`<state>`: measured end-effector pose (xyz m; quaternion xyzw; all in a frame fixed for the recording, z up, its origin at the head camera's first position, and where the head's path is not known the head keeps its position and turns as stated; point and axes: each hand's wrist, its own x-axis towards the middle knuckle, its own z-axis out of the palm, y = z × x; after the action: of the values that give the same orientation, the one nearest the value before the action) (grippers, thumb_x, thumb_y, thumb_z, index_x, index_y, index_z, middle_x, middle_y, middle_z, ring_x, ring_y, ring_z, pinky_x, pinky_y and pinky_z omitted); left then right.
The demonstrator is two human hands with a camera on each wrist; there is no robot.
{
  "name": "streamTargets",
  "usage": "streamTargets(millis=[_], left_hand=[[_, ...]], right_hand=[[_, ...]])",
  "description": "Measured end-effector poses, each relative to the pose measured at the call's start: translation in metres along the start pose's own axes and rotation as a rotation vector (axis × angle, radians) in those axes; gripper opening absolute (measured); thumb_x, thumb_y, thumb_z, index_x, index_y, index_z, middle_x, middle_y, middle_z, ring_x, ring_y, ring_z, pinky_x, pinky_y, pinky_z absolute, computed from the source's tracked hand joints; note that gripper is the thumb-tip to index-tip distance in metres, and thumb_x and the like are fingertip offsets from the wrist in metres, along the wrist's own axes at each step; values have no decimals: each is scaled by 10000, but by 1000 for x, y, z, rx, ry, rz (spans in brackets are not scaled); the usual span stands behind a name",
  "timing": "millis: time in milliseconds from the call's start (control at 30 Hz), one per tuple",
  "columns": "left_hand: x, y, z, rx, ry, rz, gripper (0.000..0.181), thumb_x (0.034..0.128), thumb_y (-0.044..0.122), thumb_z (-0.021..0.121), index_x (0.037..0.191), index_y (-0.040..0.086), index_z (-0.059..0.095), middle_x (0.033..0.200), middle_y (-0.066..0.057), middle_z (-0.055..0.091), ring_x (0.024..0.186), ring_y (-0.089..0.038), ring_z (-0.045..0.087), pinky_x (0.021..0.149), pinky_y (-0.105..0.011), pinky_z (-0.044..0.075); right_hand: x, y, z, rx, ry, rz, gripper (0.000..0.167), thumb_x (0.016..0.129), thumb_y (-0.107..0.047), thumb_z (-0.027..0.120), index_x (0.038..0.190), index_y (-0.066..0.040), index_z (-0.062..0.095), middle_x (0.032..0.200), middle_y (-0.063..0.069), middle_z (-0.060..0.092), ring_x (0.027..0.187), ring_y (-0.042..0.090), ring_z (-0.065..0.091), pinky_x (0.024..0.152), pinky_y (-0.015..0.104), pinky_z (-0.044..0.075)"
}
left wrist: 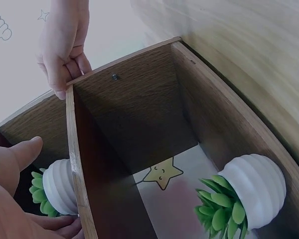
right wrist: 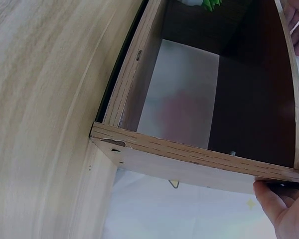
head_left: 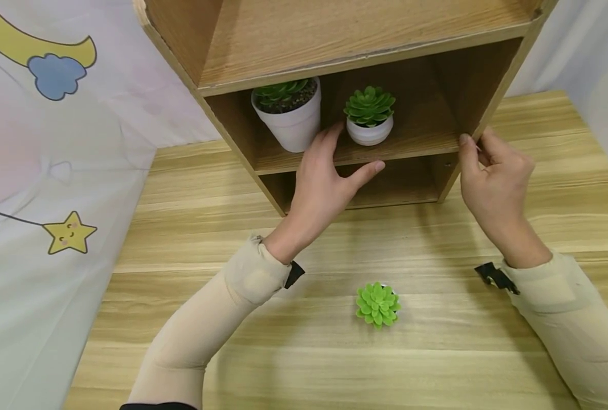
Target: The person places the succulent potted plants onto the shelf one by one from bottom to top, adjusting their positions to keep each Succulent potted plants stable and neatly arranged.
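Pale star-printed cloth (head_left: 21, 285) borders the wood-grain tabletop (head_left: 304, 359).

A home-like corner, room unclear: pale cloth (head_left: 88, 165) printed with a smiling yellow star (head_left: 70, 233) borders the left edge of a yellowish wood-grain counter (head_left: 180, 228) bearing a brown wooden shelf unit (head_left: 355, 42).

No readable text or numbers anywhere.

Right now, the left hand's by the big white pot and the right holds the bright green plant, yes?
Not that plant: the head view shows the right hand gripping the wooden shelf. The left hand is by the big white pot.
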<state>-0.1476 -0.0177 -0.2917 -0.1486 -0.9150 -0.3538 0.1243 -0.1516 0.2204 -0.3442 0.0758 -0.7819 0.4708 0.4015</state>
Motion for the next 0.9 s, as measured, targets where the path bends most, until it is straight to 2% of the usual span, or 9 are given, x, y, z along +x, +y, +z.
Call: streamTargets(millis=[233, 433, 600, 700, 900], left_hand=[[-7, -1, 1, 77, 31, 81, 856, 817, 493, 775, 1448, 22, 439, 1434, -125, 465, 1327, -220, 406, 1093, -285, 288], [-11, -1, 1, 102, 34, 97, 870, 826, 505, 760, 1456, 10, 422, 1452, -134, 448, 1354, -218, 375, 1108, -297, 272], [-15, -2, 1, 115, 39, 124, 870, 826, 525, 751, 1445, 2, 433, 1448, -132, 453, 1356, -218, 372, 1110, -303, 271], [-18, -3, 1, 141, 66, 188, 860, 818, 540, 750, 1409, -17, 469, 1412, -139, 482, 1331, -230, 397, 1113, -303, 256], [-23, -4, 2, 175, 152, 348, 862, 777, 554, 781, 1339, -48, 527, 1335, -156, 531, 1276, -271, 445, 1110, -351, 268]], right_hand=[[-1, 10, 1, 0, 3, -3, 195, 955, -93, 596, 1001, 13, 754, 868, 79, 715, 673, -26, 577, 600, 92, 413], [-1, 11, 1, 0, 8, -1, 183, 950, -60, 593, 963, 44, 743, 851, 101, 711, 676, -37, 575, 597, 87, 409], [-1, 12, 2, -16, 9, -1, 181, 947, -41, 592, 979, 53, 743, 905, 124, 723, 743, -85, 600, 630, 74, 428], [-1, 11, 2, -19, 6, -2, 187, 950, -52, 591, 989, 46, 745, 921, 110, 726, 771, -82, 611, 656, 76, 448], [-1, 10, 2, -13, 16, -16, 205, 955, -88, 581, 941, 40, 740, 829, 100, 711, 734, -42, 620, 654, 89, 463]])
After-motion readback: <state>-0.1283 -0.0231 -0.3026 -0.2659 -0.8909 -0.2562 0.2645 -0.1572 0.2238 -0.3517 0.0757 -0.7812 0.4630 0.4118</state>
